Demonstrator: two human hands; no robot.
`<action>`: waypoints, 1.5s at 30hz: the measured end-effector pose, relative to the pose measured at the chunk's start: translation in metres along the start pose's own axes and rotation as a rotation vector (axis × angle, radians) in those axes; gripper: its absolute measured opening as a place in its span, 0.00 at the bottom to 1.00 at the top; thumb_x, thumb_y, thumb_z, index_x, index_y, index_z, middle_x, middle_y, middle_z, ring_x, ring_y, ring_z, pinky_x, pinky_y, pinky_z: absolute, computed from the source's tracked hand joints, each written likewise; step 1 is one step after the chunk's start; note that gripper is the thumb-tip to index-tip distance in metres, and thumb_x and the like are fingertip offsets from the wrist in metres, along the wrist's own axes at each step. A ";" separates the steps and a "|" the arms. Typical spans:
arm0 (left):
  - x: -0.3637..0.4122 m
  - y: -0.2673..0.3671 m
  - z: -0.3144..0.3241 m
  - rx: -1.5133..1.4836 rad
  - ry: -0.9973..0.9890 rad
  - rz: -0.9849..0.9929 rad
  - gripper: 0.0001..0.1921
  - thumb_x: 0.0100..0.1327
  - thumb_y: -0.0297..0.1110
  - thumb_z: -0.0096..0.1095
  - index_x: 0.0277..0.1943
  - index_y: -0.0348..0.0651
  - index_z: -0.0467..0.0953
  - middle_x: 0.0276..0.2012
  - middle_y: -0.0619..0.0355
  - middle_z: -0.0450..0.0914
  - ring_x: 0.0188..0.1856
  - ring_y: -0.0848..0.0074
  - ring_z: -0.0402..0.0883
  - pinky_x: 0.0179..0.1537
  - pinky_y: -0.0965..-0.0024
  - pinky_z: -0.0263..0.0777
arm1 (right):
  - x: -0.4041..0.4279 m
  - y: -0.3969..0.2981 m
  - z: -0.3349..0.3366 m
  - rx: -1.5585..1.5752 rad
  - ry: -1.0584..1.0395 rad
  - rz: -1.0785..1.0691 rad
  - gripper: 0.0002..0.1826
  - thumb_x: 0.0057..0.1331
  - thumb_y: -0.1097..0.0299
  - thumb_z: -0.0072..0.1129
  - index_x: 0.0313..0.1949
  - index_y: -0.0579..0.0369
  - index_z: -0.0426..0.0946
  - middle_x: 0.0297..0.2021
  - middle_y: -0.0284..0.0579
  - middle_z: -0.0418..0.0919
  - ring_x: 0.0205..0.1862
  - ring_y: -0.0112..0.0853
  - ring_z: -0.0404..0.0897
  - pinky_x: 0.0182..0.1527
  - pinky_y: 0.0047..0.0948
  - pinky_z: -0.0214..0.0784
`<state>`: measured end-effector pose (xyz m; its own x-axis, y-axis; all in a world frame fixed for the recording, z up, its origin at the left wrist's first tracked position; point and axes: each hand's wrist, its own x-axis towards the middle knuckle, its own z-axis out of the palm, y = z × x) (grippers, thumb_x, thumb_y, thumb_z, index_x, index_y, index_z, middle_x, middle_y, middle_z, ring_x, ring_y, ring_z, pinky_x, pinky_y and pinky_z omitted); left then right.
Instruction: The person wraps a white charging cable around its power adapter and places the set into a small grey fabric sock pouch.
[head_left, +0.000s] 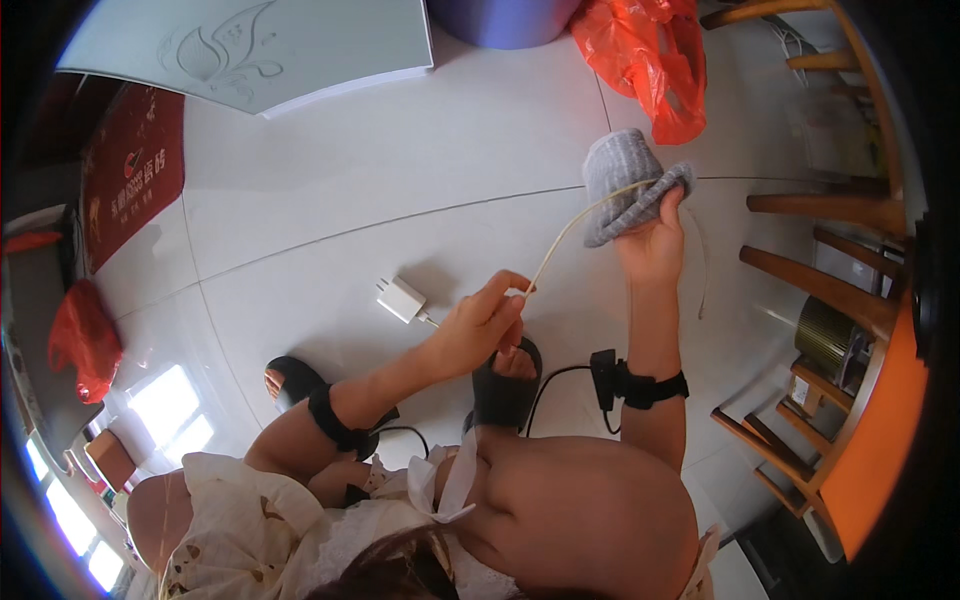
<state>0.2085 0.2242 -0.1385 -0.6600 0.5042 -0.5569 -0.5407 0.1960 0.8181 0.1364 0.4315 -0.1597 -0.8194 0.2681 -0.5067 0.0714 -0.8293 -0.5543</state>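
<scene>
My left hand (487, 319) pinches a thin pale charging cable (564, 234) between thumb and fingers. From there the cable rises across a grey ribbed knit cloth item (622, 176), perhaps a sock or cuff, which my right hand (652, 236) grips from below. A loose length of cable dangles to the right of that hand. Below and left of my left hand, a white plug-in charger (401, 298) lies on the floor, its prongs pointing up-left and a cable leading from it under the hand. What my right fingers do behind the cloth is hidden.
White floor tiles (315, 172) surround my sandalled feet. A red plastic bag (660, 67) lies ahead beside a purple-blue tub (502, 19). Wooden stool legs (817, 285) line the right side. On the left are a red mat (139, 176) bearing writing and another red bag (84, 345).
</scene>
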 end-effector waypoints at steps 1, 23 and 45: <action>0.003 0.004 -0.002 -0.035 -0.018 0.006 0.12 0.66 0.36 0.32 0.42 0.39 0.63 0.18 0.60 0.68 0.21 0.80 0.67 0.27 0.75 0.63 | -0.004 0.003 0.000 0.011 -0.006 0.037 0.24 0.64 0.51 0.36 0.53 0.52 0.59 0.52 0.40 0.63 0.54 0.35 0.62 0.56 0.40 0.53; 0.021 0.020 0.018 0.312 0.257 0.290 0.09 0.60 0.29 0.44 0.29 0.34 0.69 0.22 0.45 0.73 0.23 0.59 0.72 0.27 0.69 0.64 | -0.064 0.043 0.017 -0.370 -0.029 0.136 0.08 0.62 0.67 0.47 0.30 0.58 0.68 0.22 0.34 0.70 0.20 0.23 0.69 0.17 0.22 0.59; -0.030 0.016 0.017 0.122 0.028 0.109 0.11 0.63 0.31 0.40 0.27 0.37 0.65 0.16 0.61 0.62 0.19 0.82 0.60 0.21 0.76 0.57 | 0.060 -0.022 -0.018 -0.088 0.418 -0.136 0.11 0.62 0.70 0.44 0.42 0.60 0.68 0.41 0.44 0.71 0.42 0.36 0.72 0.48 0.39 0.65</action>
<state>0.2283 0.2260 -0.1057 -0.7265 0.5045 -0.4667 -0.3991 0.2432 0.8841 0.0955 0.4744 -0.1899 -0.5256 0.5621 -0.6386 0.0419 -0.7326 -0.6793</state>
